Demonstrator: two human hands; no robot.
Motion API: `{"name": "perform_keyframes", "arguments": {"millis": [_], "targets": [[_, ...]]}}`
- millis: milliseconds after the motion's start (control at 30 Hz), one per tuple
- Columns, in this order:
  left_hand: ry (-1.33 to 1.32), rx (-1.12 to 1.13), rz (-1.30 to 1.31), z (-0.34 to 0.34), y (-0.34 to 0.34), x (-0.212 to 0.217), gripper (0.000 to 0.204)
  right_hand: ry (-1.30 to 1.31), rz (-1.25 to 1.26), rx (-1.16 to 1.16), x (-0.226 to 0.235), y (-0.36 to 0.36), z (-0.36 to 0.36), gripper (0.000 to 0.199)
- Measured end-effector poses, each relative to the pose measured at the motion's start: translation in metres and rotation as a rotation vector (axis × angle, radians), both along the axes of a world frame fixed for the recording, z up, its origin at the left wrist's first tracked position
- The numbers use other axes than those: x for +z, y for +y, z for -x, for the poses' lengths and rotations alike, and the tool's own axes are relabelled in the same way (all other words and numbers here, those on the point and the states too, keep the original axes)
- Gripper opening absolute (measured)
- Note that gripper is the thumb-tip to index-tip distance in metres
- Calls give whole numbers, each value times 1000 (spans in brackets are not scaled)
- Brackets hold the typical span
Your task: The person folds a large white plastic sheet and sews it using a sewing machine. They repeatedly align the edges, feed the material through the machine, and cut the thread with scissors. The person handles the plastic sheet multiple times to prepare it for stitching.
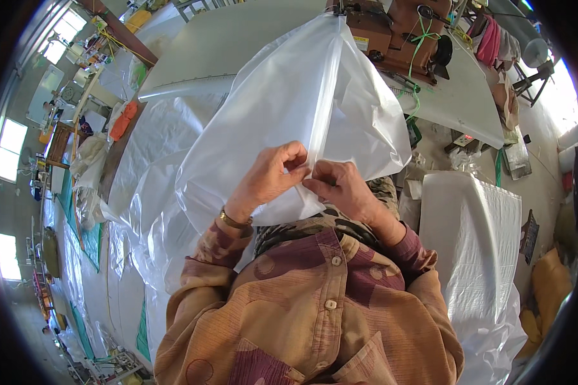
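A sheet of shiny white plastic film [270,102] hangs from the brown sewing machine [401,38] at the top and drapes toward my lap. A folded seam [327,90] runs down its middle from the needle area to my fingers. My left hand [273,176] pinches the lower part of this seam between thumb and forefinger. Close beside it on the right, my right hand [341,186] is also closed on the seam, with fingers curled in. Both hands nearly touch. What lies right under the fingertips is partly hidden.
A pale worktable [205,45] spreads around the machine. More clear film [154,192] lies in heaps on my left. To my right stands a stack covered in white sheeting [462,237]. Green string [422,38] hangs from the machine. An orange cloth [123,120] lies at the far left.
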State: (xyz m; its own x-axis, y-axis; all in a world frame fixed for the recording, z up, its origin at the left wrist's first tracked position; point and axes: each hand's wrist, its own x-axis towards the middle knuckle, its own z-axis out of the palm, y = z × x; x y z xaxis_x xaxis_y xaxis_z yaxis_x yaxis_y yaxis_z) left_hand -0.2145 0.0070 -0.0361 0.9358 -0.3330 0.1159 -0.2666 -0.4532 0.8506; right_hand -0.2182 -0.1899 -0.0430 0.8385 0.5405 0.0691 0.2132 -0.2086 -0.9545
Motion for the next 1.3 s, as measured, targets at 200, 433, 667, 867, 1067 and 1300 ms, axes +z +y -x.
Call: {"name": "perform_keyframes", "arguments": {"millis": [200,433,667,867,1067,1300], "targets": [[213,71,318,10,-5,-22,13,-535,134,-78,12,0,7,23],[251,65,452,17,-9,-18,20,-735,263,-22,-3,13,12,20],[259,181,624,23,-20,-16,25,-921,387,149,-3,14,13,13],[176,245,619,16,-5,-21,20,-516,-205,-716,-65,-48,-25,12],[125,260,637,17,-9,-7,22,-421,139,-1134,-160,-114,-85,30],[7,283,485,18,-2,23,20,-382,130,-401,-19,-93,-4,12]]}}
